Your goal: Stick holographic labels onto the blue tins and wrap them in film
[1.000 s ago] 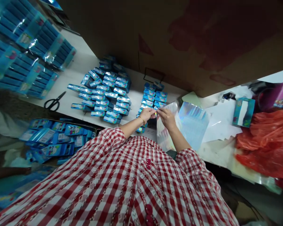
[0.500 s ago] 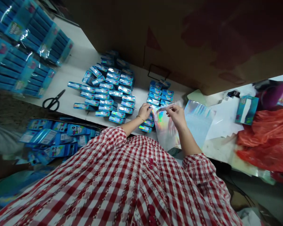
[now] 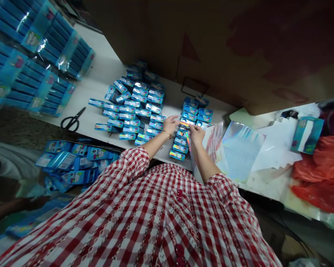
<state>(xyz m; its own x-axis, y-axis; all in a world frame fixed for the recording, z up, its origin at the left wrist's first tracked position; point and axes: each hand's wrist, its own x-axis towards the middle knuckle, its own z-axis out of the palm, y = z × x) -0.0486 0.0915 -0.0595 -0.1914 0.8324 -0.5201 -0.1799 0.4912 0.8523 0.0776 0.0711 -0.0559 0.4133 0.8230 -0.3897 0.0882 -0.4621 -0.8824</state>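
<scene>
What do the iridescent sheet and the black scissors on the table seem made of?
The iridescent rectangular sheet looks like thin plastic film: glossy, rainbow reflections. The black-handled scissors seem to have plastic loops and metal blades, though too small to be sure.

**Head-worn camera looks down on counter**
The view faces forward and down from the person's head, tilted to one side, close above the checked shirt point(image 3: 156, 211). The left hand point(image 3: 170, 124) and right hand point(image 3: 196, 134) sit near the lens, with the counter point(image 3: 100, 68) beyond them.
</scene>
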